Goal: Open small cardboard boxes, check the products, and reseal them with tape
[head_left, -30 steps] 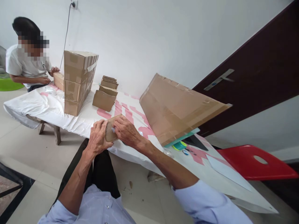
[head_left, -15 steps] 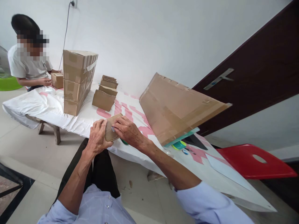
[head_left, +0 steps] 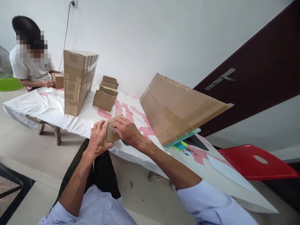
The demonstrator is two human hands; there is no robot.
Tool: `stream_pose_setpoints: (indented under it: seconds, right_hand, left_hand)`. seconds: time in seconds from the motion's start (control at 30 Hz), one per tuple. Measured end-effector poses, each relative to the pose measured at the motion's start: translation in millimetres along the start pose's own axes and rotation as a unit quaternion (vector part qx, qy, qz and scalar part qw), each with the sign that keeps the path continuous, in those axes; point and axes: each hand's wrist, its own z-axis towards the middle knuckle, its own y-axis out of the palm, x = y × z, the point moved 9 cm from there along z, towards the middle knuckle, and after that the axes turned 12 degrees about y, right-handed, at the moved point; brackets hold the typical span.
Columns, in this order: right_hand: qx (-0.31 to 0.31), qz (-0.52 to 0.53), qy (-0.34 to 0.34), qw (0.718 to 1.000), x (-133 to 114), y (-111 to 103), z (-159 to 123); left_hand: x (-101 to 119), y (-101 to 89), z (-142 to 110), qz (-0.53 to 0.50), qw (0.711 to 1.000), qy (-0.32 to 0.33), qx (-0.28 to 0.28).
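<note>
A small brown cardboard box (head_left: pixel 111 132) rests at the near edge of the table, held between both my hands. My left hand (head_left: pixel 98 137) wraps its left side with the fingers curled over the top. My right hand (head_left: pixel 126 131) presses on its right side, fingertips pinched at a small pale strip on the box's face. A bit of green tape roll (head_left: pixel 125 143) peeks out under my right wrist.
A white-and-pink cloth covers the long table (head_left: pixel 47 106). A stack of taped cartons (head_left: pixel 78 81) and several flat small boxes (head_left: pixel 105 93) stand further back. A large cardboard sheet (head_left: pixel 178 109) leans at right, over a teal tape roll (head_left: pixel 180 146). Another person (head_left: pixel 31 67) sits at the far left holding a box. A red chair (head_left: pixel 255 162) stands at the right.
My hands have barely shifted on the small box. The person at the far left has drawn their box closer and moved slightly.
</note>
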Motion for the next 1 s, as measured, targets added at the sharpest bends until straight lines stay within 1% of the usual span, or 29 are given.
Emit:
stream_pose_setpoints:
  seconds: [0.17, 0.3, 0.47, 0.6, 0.8, 1.0]
  right_hand:
    - [-0.009, -0.030, -0.010, 0.999, -4.5, 1.7, -0.6]
    - [-0.012, -0.010, -0.002, 1.000, -3.2, 0.8, -0.1]
    - [-0.014, 0.014, -0.008, 1.000, -1.7, 0.9, -0.7]
    - [-0.001, 0.014, -0.008, 1.000, 0.8, 1.1, -1.3]
    - [0.017, 0.000, -0.030, 0.999, -2.1, 0.0, -1.0]
    - [-0.008, -0.005, -0.016, 1.000, -1.5, 2.2, -0.3]
  left_hand:
    - [1.4, -1.0, 0.1, -0.004, 1.000, -0.002, 0.002]
    - [2.7, -2.3, 0.0, -0.005, 1.000, -0.003, -0.002]
    - [1.9, -1.7, -0.1, -0.003, 1.000, -0.005, -0.005]
    - [1.0, -1.0, 0.0, -0.002, 1.000, -0.006, 0.001]
    - [1.2, -1.3, -0.3, -0.003, 1.000, -0.004, -0.004]
    - [1.7, -1.2, 0.3, -0.005, 1.000, -0.002, -0.005]
